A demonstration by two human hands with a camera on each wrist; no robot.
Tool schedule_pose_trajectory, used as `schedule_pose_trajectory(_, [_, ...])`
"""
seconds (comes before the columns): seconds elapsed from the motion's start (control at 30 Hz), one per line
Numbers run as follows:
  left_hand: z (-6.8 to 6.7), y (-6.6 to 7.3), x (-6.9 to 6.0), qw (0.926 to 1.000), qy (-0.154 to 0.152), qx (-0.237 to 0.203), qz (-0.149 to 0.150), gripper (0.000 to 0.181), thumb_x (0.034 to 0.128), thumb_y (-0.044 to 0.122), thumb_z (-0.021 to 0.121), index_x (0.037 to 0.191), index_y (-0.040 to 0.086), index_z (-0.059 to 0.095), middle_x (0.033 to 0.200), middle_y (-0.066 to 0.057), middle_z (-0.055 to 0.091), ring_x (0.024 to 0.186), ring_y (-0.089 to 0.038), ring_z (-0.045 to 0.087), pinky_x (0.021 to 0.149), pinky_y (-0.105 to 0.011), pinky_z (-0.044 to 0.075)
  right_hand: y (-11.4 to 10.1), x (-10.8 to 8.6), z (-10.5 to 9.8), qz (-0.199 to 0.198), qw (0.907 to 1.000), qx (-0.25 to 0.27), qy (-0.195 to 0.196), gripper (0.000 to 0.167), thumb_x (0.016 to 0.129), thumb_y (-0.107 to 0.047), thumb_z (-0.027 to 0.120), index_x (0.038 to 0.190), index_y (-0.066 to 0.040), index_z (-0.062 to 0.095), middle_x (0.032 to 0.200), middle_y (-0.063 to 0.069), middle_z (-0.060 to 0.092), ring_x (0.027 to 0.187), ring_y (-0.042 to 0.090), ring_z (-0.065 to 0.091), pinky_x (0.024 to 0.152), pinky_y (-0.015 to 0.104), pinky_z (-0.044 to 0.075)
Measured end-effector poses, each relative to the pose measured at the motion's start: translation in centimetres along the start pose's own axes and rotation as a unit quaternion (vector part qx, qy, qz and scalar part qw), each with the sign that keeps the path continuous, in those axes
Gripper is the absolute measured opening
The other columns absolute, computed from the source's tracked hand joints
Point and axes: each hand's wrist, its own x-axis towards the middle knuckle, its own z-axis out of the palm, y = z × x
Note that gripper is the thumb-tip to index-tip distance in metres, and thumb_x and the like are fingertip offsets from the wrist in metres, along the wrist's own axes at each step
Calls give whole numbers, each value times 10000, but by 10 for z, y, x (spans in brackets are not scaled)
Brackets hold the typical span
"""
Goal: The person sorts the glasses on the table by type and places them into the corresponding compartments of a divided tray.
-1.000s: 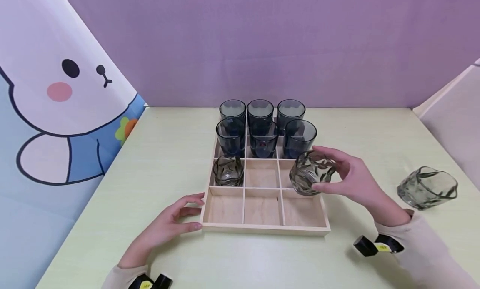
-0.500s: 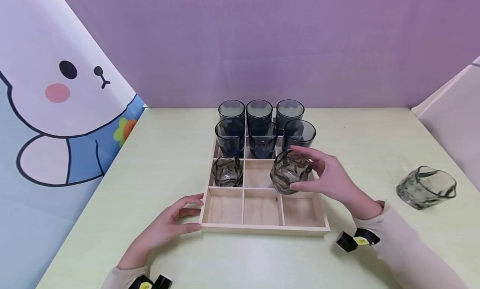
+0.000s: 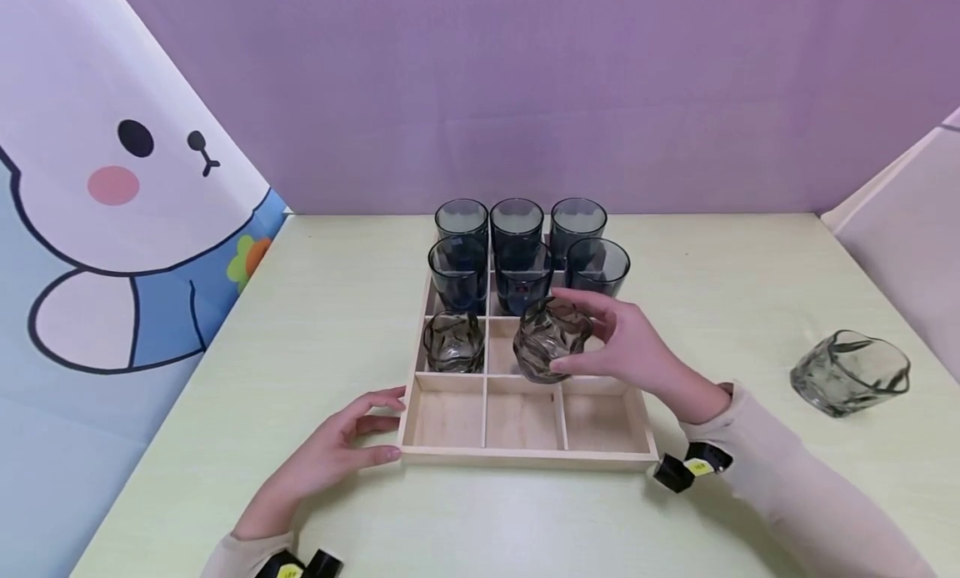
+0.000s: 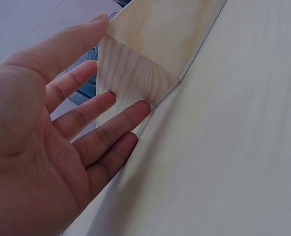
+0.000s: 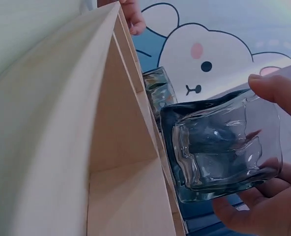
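Note:
My right hand [image 3: 628, 344] grips a wavy grey glass [image 3: 551, 342] between thumb and fingers, over the middle compartment of the third row in the wooden tray [image 3: 525, 457]. In the right wrist view the held glass [image 5: 219, 147] is close to the tray's dividers [image 5: 150, 128]; whether it touches the compartment floor I cannot tell. A matching wavy glass [image 3: 453, 344] sits in the left compartment of that row. With fingers extended, my left hand [image 3: 337, 444] rests against the tray's left side near its front corner, as the left wrist view shows the hand [image 4: 72, 132] there too.
Several taller dark blue-grey glasses [image 3: 459, 273] fill the two back rows of the tray. Another wavy glass [image 3: 851, 374] lies tilted on the table [image 3: 742, 286] at the right. Behind the table stands a purple backdrop [image 3: 525, 94].
My right hand has carried the wavy glass leftward, from over the right compartment to over the middle one of the third row. My left hand stays against the tray.

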Motion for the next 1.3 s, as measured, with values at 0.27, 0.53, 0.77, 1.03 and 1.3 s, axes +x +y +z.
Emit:
schedule_pose_trajectory(0.27, [0, 0, -1, 10000, 44, 16, 32, 447, 889, 90, 745, 1276, 46, 527, 1513, -276, 367, 1175, -442, 577, 945, -304, 496, -6, 6, -1, 480, 9983, -128, -314, 849, 698, 5, 882, 1444, -11, 477, 1379, 147, 548, 1240, 309, 526, 1066, 443, 415])
schedule_pose_trajectory(0.53, [-1, -1, -1, 10000, 63, -12, 65, 454, 885, 83, 745, 1281, 44, 527, 1516, -277, 359, 1176, -447, 574, 942, -315, 501, -12, 18, 4, 665, 9964, -339, -396, 841, 707, -90, 904, 1446, -81, 503, 1407, 104, 557, 1305, 283, 496, 1075, 491, 400])
schedule_pose_trajectory(0.77, [-2, -2, -1, 9999, 14, -47, 106, 448, 894, 80, 737, 1284, 43, 521, 1514, -287, 354, 1181, -452, 571, 934, -312, 507, -12, 24, 10, 559, 9971, -408, -313, 837, 704, -117, 912, 1438, -71, 512, 1432, 117, 536, 1343, 284, 459, 1053, 482, 425])
schedule_pose_trajectory(1.03, [-1, -5, -1, 9999, -6, -87, 143, 445, 888, 71, 738, 1277, 43, 524, 1510, -296, 353, 1172, -458, 571, 931, -316, 510, -1, 26, 19, 719, 9923, -923, -407, 879, 668, -160, 932, 1438, -92, 515, 1408, 125, 557, 1315, 337, 489, 1023, 526, 442])
schedule_pose_trajectory(1.3, [-1, -4, -1, 9999, -38, -74, 140, 447, 894, 79, 736, 1283, 45, 521, 1517, -292, 346, 1176, -462, 568, 928, -318, 512, 4, 27, 21, 574, 9841, -1554, -644, 885, 660, -186, 935, 1426, -56, 510, 1379, 160, 557, 1262, 389, 519, 1013, 532, 443])
